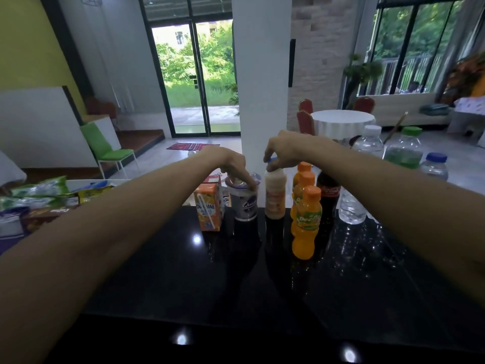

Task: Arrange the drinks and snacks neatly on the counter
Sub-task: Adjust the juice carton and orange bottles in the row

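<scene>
On the black counter [183, 271] a row of drinks stands near the far edge. My left hand [225, 160] reaches over a sealed water cup [245, 203], its fingertips on the cup's lid and rim. My right hand [286, 149] pinches the blue cap of a beige milk bottle [274, 198] that stands upright beside the cup. Left of the cup is an orange juice carton [208, 210] with a red carton behind it. Right of the milk bottle three orange juice bottles [305, 222] line up, then a cola bottle [328, 195].
Clear water bottles [351, 206] stand at the right, one with a green cap [404, 151]. Snack packets [39, 195] lie piled at the counter's left end. Beyond the counter are a white pillar [262, 74], a green chair and a round table.
</scene>
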